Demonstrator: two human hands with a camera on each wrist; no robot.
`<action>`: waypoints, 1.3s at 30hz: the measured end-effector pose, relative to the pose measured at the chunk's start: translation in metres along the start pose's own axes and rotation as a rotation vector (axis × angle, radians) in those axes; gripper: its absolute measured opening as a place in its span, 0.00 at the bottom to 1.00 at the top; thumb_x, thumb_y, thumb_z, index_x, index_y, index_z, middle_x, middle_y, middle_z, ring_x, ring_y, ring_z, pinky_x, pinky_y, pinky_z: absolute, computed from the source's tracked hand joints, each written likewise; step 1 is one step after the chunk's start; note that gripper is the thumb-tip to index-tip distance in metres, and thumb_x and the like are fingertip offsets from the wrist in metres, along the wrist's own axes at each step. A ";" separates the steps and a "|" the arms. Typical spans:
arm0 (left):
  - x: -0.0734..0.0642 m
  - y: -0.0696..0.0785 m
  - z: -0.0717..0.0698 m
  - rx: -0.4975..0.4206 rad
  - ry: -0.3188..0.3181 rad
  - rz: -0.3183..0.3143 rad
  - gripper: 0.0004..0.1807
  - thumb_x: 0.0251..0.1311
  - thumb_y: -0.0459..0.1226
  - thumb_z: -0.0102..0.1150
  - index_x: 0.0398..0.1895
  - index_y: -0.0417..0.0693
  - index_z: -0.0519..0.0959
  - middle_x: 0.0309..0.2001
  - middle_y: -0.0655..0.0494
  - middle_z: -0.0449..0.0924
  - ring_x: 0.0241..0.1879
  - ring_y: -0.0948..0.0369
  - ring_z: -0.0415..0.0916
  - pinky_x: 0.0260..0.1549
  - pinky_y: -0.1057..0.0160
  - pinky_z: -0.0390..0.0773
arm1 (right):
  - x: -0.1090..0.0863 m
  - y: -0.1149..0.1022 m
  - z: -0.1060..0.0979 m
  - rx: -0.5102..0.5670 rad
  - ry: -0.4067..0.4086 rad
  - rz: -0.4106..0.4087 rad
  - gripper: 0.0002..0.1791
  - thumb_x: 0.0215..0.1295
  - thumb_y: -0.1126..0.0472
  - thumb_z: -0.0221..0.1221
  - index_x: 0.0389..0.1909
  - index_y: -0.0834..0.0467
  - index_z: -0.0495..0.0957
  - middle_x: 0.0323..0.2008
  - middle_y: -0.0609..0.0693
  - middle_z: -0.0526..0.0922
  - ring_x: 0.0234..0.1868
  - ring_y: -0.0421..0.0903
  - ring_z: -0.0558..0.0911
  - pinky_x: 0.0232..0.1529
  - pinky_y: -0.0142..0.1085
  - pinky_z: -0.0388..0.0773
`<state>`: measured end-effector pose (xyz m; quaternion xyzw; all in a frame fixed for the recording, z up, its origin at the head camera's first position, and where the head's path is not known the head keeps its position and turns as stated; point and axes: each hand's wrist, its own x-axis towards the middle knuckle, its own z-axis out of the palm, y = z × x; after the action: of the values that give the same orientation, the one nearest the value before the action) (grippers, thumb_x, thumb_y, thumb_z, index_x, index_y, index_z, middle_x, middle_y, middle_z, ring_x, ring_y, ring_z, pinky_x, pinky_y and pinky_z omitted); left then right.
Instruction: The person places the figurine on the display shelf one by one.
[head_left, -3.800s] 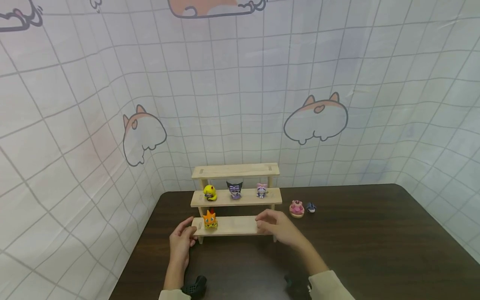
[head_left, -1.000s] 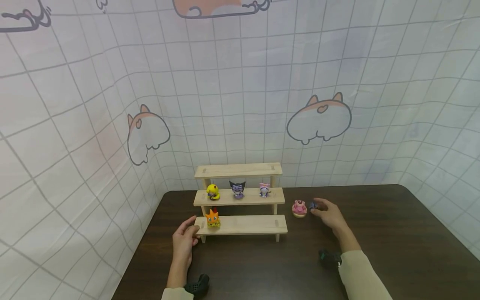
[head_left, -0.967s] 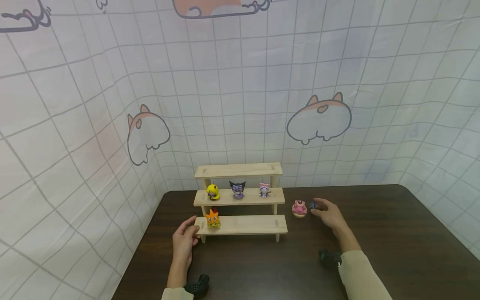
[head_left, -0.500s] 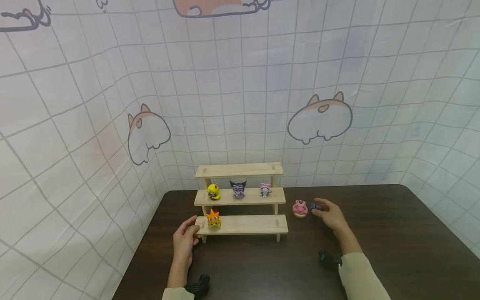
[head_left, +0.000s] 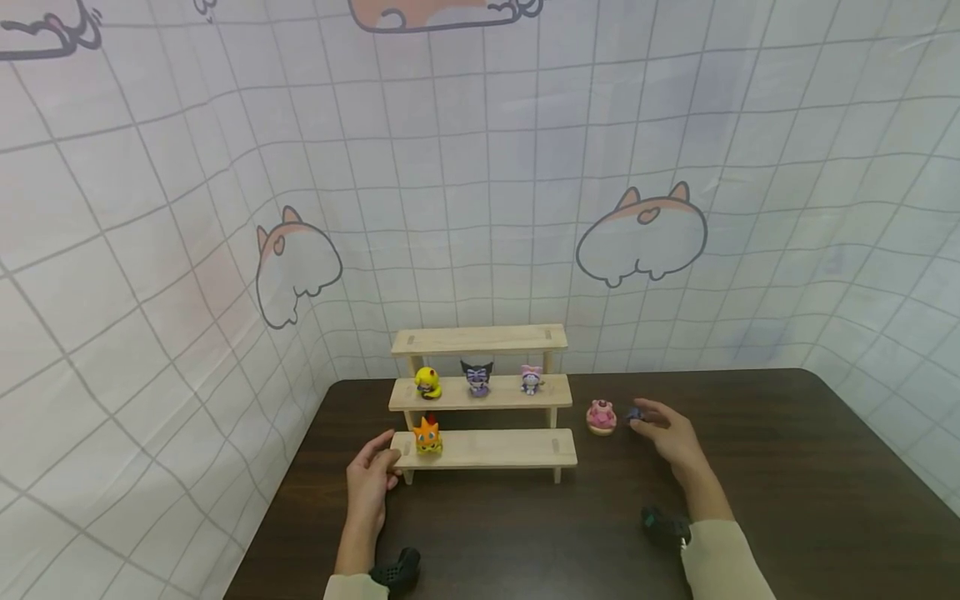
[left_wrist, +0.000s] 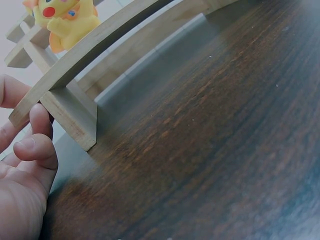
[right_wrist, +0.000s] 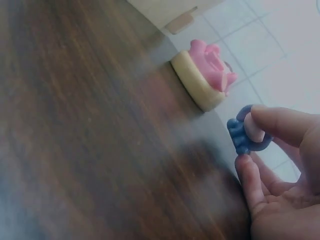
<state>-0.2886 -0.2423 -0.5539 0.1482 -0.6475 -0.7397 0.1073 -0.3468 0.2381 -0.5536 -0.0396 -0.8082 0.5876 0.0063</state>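
In the head view my left hand [head_left: 366, 479] grips the left end of the lowest step of a three-tier wooden display stand [head_left: 495, 448]. The left wrist view has its fingers curled at the board's end, beside the leg. My right hand [head_left: 675, 437] pinches a small blue figurine [right_wrist: 240, 135] between thumb and fingers, low by the tabletop. Just left of it stands a pink figurine with a cream base [head_left: 601, 418]. On the lowest step, near my left hand, sits an orange-and-yellow figurine [head_left: 427, 436].
The middle step bears a yellow figurine [head_left: 428, 383], a black-and-purple one [head_left: 477, 379] and a pink-and-white one [head_left: 531, 380]. The stand is at the back of a dark wooden table [head_left: 495, 533]. White gridded cloth [head_left: 450, 208] hangs behind and at the sides.
My right hand has gone from the lowest step's right end to the blue figurine, and lately shifts slightly right with it. My left hand stays at the stand.
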 end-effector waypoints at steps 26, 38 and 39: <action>0.000 0.000 -0.001 -0.006 -0.004 -0.003 0.25 0.68 0.29 0.57 0.68 0.40 0.75 0.38 0.63 0.78 0.25 0.66 0.74 0.21 0.72 0.69 | -0.008 -0.003 -0.005 0.020 -0.043 -0.003 0.34 0.68 0.49 0.66 0.70 0.61 0.71 0.67 0.67 0.73 0.66 0.58 0.73 0.69 0.58 0.66; 0.000 -0.001 -0.001 -0.002 -0.012 -0.015 0.26 0.68 0.30 0.57 0.70 0.42 0.73 0.37 0.63 0.78 0.26 0.66 0.74 0.21 0.72 0.70 | -0.017 -0.030 -0.011 0.029 -0.081 -0.066 0.35 0.68 0.49 0.66 0.71 0.61 0.70 0.70 0.68 0.70 0.71 0.63 0.69 0.71 0.67 0.60; 0.000 -0.001 -0.001 -0.002 -0.011 -0.013 0.26 0.68 0.30 0.57 0.69 0.42 0.73 0.37 0.63 0.78 0.26 0.66 0.74 0.21 0.72 0.70 | -0.018 -0.033 -0.011 0.026 -0.089 -0.076 0.35 0.68 0.49 0.66 0.71 0.61 0.71 0.70 0.68 0.69 0.73 0.65 0.67 0.71 0.69 0.57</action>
<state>-0.2882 -0.2429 -0.5551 0.1484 -0.6464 -0.7419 0.0990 -0.3304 0.2368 -0.5178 0.0173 -0.8008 0.5987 -0.0070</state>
